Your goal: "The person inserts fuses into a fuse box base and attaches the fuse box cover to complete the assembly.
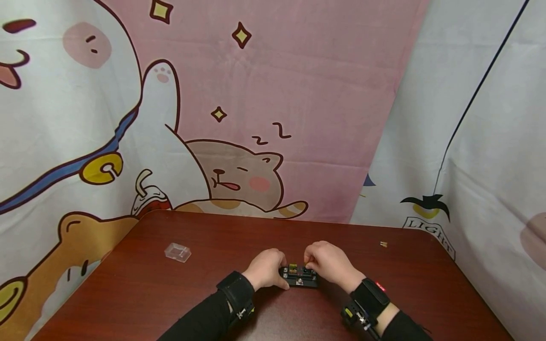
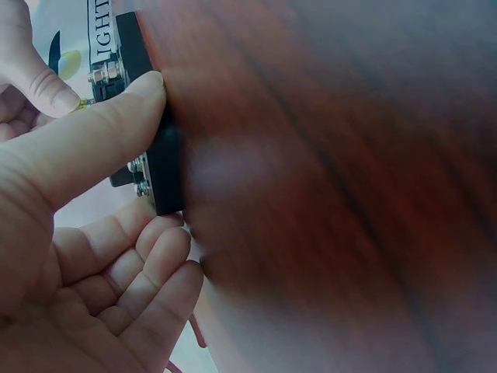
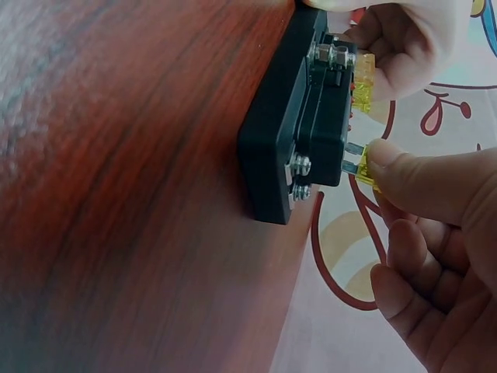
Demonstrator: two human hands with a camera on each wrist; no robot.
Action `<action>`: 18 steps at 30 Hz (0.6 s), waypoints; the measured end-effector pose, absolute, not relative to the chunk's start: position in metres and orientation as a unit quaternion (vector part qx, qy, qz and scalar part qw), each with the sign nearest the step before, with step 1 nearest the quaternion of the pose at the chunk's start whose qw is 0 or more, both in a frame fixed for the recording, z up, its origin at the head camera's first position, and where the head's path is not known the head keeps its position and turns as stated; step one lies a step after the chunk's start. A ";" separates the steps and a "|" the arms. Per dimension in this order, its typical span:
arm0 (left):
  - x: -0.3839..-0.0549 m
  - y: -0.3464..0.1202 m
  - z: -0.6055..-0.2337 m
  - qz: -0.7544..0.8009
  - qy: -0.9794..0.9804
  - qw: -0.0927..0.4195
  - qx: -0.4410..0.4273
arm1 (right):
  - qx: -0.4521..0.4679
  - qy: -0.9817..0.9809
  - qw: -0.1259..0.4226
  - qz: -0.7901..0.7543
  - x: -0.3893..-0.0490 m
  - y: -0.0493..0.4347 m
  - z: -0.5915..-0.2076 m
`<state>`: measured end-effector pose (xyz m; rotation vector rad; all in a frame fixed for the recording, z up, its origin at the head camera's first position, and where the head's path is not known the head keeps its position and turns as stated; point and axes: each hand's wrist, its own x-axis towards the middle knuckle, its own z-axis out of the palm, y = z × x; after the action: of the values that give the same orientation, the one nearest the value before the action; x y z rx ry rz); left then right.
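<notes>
A black fuse block (image 1: 300,282) with metal screw terminals lies on the table before me. My left hand (image 1: 268,269) grips its left end, and in the left wrist view the thumb presses along the block's side (image 2: 167,179). My right hand (image 1: 334,263) pinches a yellow blade fuse (image 3: 365,169) between thumb and finger over the block's right part. Both metal prongs of that fuse show in the right wrist view, pointing at the block's top face; how far they go in I cannot tell. Another yellow fuse (image 3: 363,89) sits on the block nearer the left hand.
A clear plastic box (image 1: 177,252) stands at the table's back left. Some small yellowish pieces (image 1: 384,244), too small to make out, lie at the back right. Behind the brown table (image 1: 204,298) hangs a printed cloth (image 1: 324,118) with cartoon animals.
</notes>
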<state>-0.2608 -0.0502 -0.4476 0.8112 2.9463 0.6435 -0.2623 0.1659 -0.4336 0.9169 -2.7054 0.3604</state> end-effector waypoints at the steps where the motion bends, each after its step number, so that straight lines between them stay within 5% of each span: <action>1: -0.261 -0.050 -0.448 0.207 0.943 0.010 0.259 | 0.317 -0.931 0.131 0.124 -0.262 0.166 -0.433; 18: -0.262 -0.049 -0.449 0.206 0.945 0.012 0.253 | 0.316 -0.933 0.134 0.108 -0.262 0.164 -0.436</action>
<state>-0.2616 -0.0493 -0.4488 0.7883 2.9481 0.6418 -0.2621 0.1639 -0.4357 0.9160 -2.7048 0.3117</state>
